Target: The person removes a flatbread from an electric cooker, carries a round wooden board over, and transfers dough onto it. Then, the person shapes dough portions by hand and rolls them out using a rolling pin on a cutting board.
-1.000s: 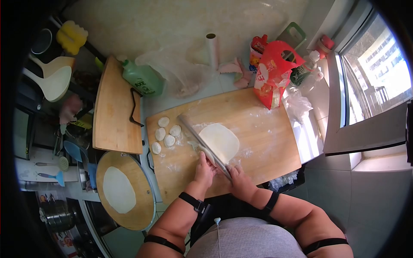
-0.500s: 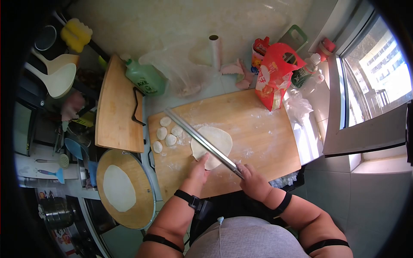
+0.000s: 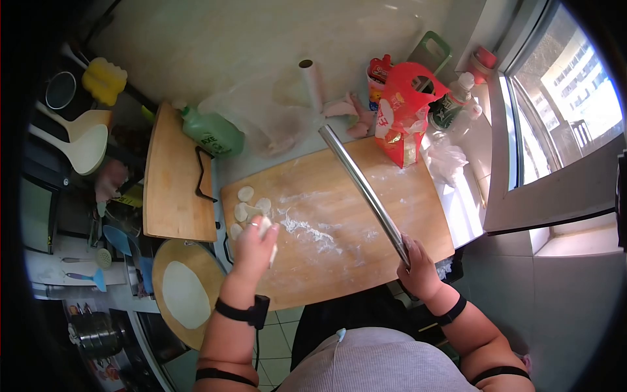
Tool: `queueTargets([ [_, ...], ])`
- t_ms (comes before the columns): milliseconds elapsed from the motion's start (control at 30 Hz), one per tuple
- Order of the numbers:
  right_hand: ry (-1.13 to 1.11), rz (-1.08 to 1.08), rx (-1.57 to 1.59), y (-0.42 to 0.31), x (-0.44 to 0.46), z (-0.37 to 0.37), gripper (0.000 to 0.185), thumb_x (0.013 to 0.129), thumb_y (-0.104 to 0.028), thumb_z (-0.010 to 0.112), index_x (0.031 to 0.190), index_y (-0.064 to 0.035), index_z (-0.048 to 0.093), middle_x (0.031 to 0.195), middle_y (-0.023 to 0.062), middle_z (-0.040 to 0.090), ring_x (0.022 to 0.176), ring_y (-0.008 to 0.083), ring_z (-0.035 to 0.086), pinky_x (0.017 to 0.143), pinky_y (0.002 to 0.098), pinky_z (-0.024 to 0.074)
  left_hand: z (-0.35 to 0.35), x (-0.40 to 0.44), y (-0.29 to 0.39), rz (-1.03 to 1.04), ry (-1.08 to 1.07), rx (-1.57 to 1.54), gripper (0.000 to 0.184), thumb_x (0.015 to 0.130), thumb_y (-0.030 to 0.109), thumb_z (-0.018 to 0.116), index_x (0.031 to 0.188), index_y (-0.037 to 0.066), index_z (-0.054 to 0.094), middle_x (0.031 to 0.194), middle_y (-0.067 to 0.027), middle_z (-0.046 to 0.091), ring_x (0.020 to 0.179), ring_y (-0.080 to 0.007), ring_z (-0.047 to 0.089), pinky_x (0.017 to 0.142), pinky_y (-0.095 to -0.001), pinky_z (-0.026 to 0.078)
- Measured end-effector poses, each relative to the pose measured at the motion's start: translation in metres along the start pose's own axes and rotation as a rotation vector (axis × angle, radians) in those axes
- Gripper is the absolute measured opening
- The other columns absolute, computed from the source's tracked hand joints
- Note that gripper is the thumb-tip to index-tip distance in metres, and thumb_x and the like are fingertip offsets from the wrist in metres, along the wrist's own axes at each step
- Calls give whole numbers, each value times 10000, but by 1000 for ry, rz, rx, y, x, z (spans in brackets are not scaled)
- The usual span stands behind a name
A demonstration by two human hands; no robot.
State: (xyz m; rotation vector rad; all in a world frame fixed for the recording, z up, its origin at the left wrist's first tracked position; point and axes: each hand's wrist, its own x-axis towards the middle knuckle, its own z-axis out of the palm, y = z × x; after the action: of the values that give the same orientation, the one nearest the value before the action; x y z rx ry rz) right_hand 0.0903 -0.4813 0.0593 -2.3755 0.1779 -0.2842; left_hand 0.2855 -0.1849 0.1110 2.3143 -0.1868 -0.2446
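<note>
My left hand (image 3: 253,245) is closed on a thin dough sheet (image 3: 273,255), seen nearly edge-on and mostly hidden behind the fingers. It is raised over the left part of the wooden board (image 3: 405,215). My right hand (image 3: 418,266) grips the lower end of a shiny metal rolling pin (image 3: 366,189), which slants up and left across the board. Several small dough pieces (image 3: 245,194) lie by the board's left edge, some partly covered by my left hand. White flour (image 3: 307,230) is smeared over the middle of the board.
On the left, another rolled dough sheet (image 3: 186,294) lies on a round board (image 3: 219,258). A wooden board with a black handle (image 3: 175,176) stands beside the green detergent bottle (image 3: 214,132). A red bag (image 3: 408,111) sits at the back right, near the open window (image 3: 568,98).
My left hand has lifted the dough sheet off the board and moved left, baring the flour. My right hand has swung the rolling pin to the right, away from the dough.
</note>
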Motion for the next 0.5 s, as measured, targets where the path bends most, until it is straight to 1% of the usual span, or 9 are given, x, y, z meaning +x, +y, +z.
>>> queueTargets([
  [67,-1,7,6,3,-3,-1,612,731,41,531,1326,13,392,1063,221,534,933,411,573,792,439,507,43,3,-30,45,-27,156,357,850,287,646,997,-32,581,887,-229,663,822,-391,646,727,-413,508],
  [133,-7,-32,-21,6,-6,0,614,731,38,533,1327,15,386,1053,222,531,923,417,571,784,448,504,87,5,-37,-40,-180,186,366,831,301,647,1015,-12,593,937,-243,664,879,-431,634,753,-456,509],
  [200,-24,-14,-16,6,-8,-2,614,731,37,534,1327,16,387,1050,224,530,917,418,570,780,450,503,144,1,-56,179,-107,198,396,833,286,659,1057,-30,574,872,-244,649,833,-413,632,736,-433,504],
  [267,-49,1,-12,6,-8,-4,613,731,35,535,1326,16,388,1047,225,529,911,419,569,775,452,502,170,2,-24,4,-271,178,388,824,286,668,1049,-19,580,851,-207,655,786,-393,639,727,-425,517],
  [300,-43,1,1,6,-8,-5,614,729,34,537,1325,16,389,1041,225,529,902,419,570,770,451,502,182,3,-12,1,-270,176,388,824,286,668,1049,-19,580,851,-207,655,786,-393,639,727,-425,517],
  [367,-48,2,16,5,-9,-4,615,727,34,539,1324,16,390,1036,226,530,892,418,570,765,450,503,196,1,3,48,-283,12,350,836,281,650,1031,-3,588,787,-144,663,704,-361,647,693,-410,535],
  [400,-50,8,15,5,-9,-5,616,728,32,542,1325,15,391,1031,226,531,886,418,570,760,449,503,196,-1,8,43,-282,10,350,836,281,650,1031,-3,588,787,-144,663,704,-361,647,693,-410,535],
  [467,-52,17,11,7,-8,-6,617,728,30,545,1326,14,391,1027,225,532,879,419,571,755,448,504,194,-4,19,95,-358,-158,361,848,276,630,1103,22,596,993,-137,656,881,-321,646,818,-387,517],
  [500,-45,-14,-4,9,-8,-7,615,728,32,548,1323,11,395,1020,223,536,869,413,574,750,445,505,192,-6,13,94,-361,-159,361,848,276,630,1103,22,596,993,-137,656,881,-321,646,818,-387,517],
])
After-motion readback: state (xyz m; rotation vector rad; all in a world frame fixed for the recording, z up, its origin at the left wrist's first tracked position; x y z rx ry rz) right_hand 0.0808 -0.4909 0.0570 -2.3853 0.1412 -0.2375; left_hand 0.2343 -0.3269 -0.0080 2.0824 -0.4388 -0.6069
